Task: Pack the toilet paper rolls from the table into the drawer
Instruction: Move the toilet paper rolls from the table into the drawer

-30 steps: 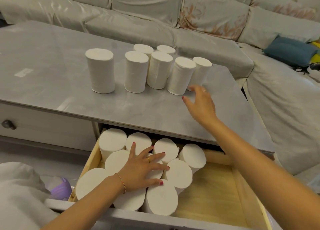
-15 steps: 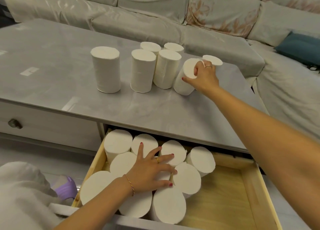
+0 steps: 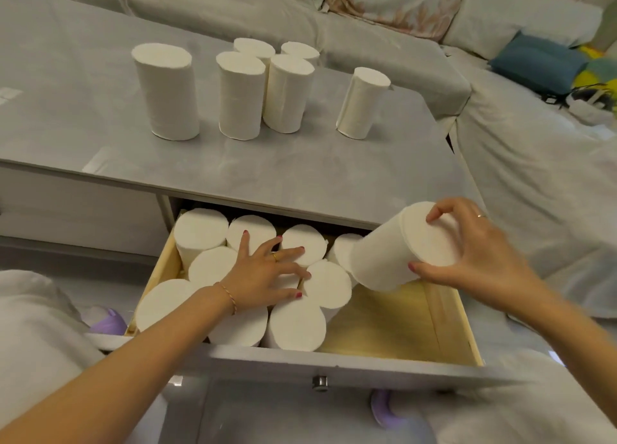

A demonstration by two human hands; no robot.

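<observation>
My right hand [image 3: 480, 263] grips a tilted toilet paper roll [image 3: 394, 253] over the open drawer [image 3: 444, 313]; my left hand [image 3: 263, 276] lies flat, fingers spread, on the packed rolls [image 3: 297, 323]. Six rolls [image 3: 167, 92] stand on the worktop [image 3: 300, 176].

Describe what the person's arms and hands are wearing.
Both forearms are bare, with no sleeves in view. The left hand has a gold ring on one finger and a thin twisted gold bracelet at the wrist. The right hand has a slim ring. Fingernails on both are painted red.
</observation>
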